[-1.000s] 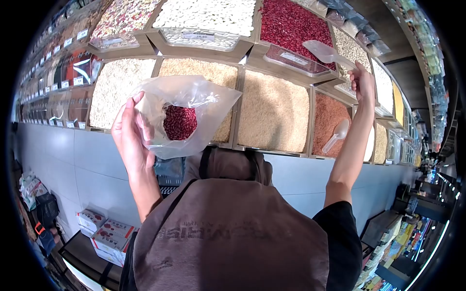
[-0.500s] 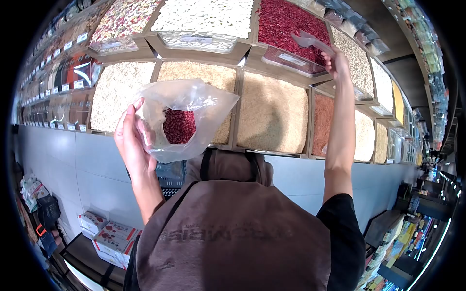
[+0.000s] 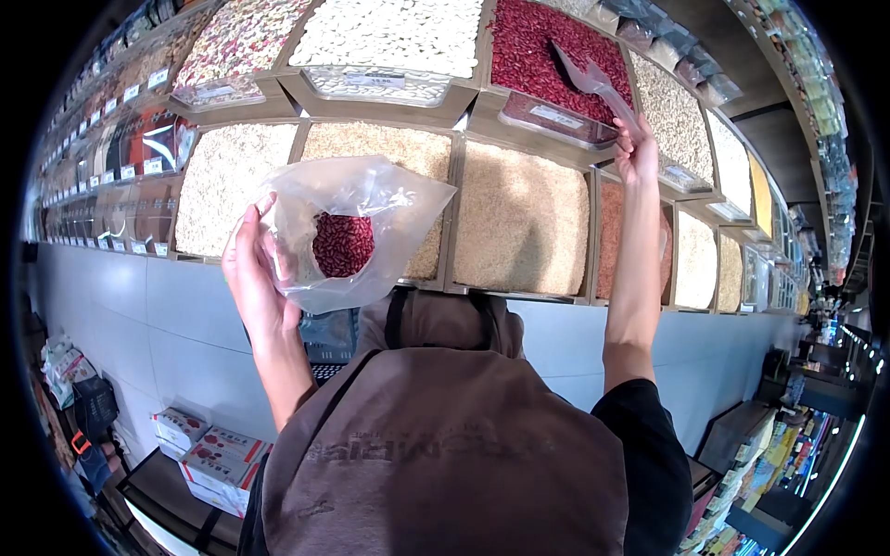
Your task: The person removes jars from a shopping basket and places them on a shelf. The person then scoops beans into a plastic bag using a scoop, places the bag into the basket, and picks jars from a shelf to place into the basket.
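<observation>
The right hand (image 3: pixel 636 156) has its fingers curled shut around the handle end of a hard, smooth, see-through scoop (image 3: pixel 593 82). The scoop's wide, curved part is farther out past the fingers, over the shiny red beans (image 3: pixel 528 51) in a box with wood sides. The left hand (image 3: pixel 262 283) pinches the side of a thin, crinkly, cloudy bag (image 3: pixel 408 199). Its mouth is wide open, and small red beans sit inside, beside the fingers. Under the bag are bumpy tan grains (image 3: pixel 422 148).
</observation>
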`<state>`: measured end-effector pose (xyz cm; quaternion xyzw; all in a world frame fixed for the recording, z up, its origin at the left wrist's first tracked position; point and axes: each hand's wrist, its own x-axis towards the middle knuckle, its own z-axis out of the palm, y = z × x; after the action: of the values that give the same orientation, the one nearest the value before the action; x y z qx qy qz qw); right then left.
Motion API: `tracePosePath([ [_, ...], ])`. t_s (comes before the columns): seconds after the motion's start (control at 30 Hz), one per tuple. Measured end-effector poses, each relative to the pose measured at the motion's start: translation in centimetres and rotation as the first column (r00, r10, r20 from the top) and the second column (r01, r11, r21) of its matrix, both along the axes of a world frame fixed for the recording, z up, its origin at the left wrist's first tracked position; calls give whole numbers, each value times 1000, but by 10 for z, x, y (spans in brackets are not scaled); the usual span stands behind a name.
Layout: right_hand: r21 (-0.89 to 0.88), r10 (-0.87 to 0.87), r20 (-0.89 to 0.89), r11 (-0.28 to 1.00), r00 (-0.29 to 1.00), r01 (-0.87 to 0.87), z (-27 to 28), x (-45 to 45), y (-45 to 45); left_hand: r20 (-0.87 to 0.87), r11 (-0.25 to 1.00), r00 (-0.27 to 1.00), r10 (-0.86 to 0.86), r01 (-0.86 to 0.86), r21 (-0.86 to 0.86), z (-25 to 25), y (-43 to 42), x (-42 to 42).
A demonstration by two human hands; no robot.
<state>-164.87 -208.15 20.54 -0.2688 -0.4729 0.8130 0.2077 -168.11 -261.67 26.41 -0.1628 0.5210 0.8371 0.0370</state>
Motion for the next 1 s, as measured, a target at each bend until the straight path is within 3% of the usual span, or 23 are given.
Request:
tracePosePath([
  [0.47, 56, 28, -127, 998, 992, -21, 17, 39, -19, -32, 994, 994, -101, 102, 24, -4, 2, 0],
  [0.8, -27, 306, -195, 948, 932, -317, 66, 48, -65, -51, 999, 998, -37, 37, -13, 0, 11, -1],
  [0.87, 4, 506, -214, 856, 836, -517, 70, 43, -82, -58, 999, 998, -35, 37, 17, 0, 12, 0],
  [1.0, -73, 654, -260, 721, 711, -689, 71, 32, -125, -79, 999, 997, -19, 21, 33, 0, 10, 1],
])
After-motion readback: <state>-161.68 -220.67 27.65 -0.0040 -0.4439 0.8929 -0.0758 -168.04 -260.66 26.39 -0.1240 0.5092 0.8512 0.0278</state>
